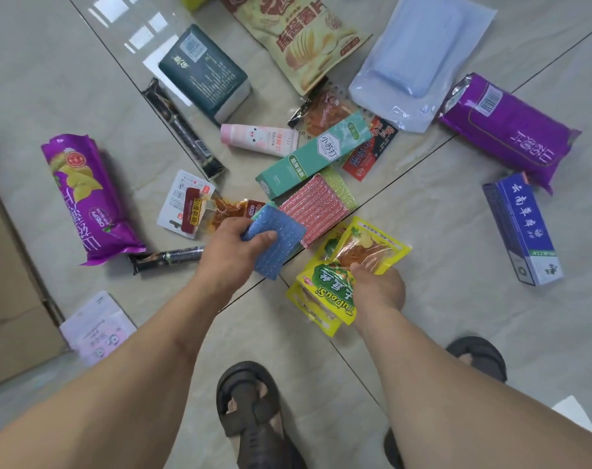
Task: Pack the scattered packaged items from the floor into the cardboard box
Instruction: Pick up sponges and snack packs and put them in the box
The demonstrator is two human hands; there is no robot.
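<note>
L hand (232,245) grips a blue scouring pad (277,243), thumb on top, w/ a pink scouring pad (313,211) touching it just beyond; R hand (377,286) pinches a stack of yellow snack packets (335,282) just above the tiled floor (440,326). Crowding around: green toothpaste box (313,155) lying over the pink pad's far edge, red snack sachet (230,211) beside L hand, black wafer stick (166,258) and purple chip bag (85,201) to the left. Cardboard box (7,282) sits at far left edge, well apart from both hands, a pale pink packet (96,328) next to it.
</note>
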